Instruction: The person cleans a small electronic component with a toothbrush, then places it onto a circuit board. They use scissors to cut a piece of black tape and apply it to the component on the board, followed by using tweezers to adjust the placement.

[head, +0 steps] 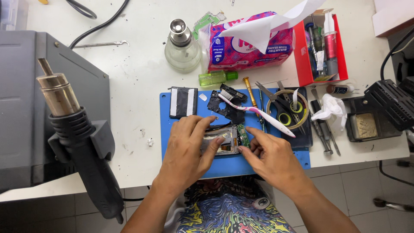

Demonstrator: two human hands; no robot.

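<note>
A white worktable (138, 95) carries the whole setup. At its left edge a grey hot-air station (26, 112) holds a black heat gun (82, 142) with a brass nozzle, pointing up. A blue work mat (170, 151) lies at the table's near edge, centre. Behind it sit a pink tissue pack (248, 43), a red box of tools (321, 47) and a glass spirit bottle (182, 45). On the mat's right side lie a tape roll (287, 108), scissors (276, 101) and a white-and-pink toothbrush (263, 114); a black frame part (226, 108) rests just behind the hands.

The opened device (226, 142), a small assembly with a green circuit board and metal frame, lies on the mat between both hands. The left hand (187, 149) presses on it from above, fingers spread flat across the frame. The right hand (271, 157) pinches its right edge with fingertips (243, 149) closed on the board.
</note>
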